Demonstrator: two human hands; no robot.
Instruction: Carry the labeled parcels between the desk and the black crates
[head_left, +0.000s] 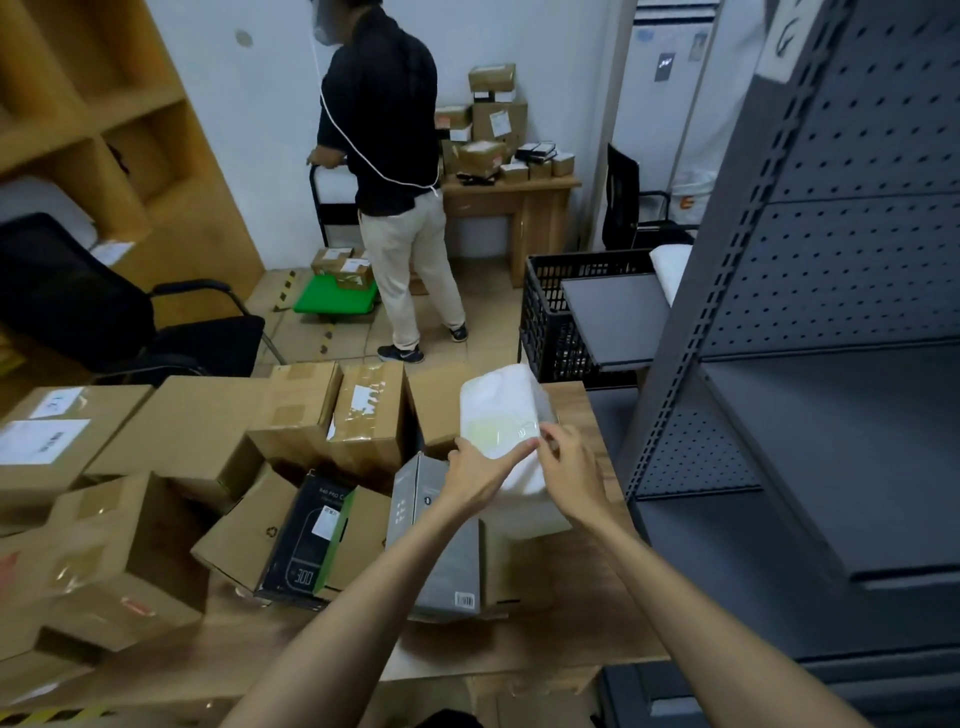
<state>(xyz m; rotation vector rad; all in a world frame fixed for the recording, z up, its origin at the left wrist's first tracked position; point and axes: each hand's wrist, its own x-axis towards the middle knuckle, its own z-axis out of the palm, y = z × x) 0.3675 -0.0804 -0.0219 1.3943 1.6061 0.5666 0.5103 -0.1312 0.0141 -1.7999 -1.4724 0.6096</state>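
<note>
Both bare forearms reach over the wooden desk (571, 639), crowded with brown cardboard parcels (176, 441). Beyond stands 1 black lattice plastic crate (545, 322). Above the desk's right end, the soft white plastic-wrapped parcel (501, 410) is gripped by left hand (480, 475) and right hand (569, 467), fingers curled on its near edge.

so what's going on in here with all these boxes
A person is sorting parcels at a wooden desk crowded with brown cardboard boxes. Both hands hold a soft white plastic-wrapped parcel lifted above the desk: the left hand grips its near left edge, the right hand its near right corner. A black plastic crate stands on the floor beyond the desk. At the back, a second person in a black shirt holds the handle of a green trolley carrying small boxes.
</note>
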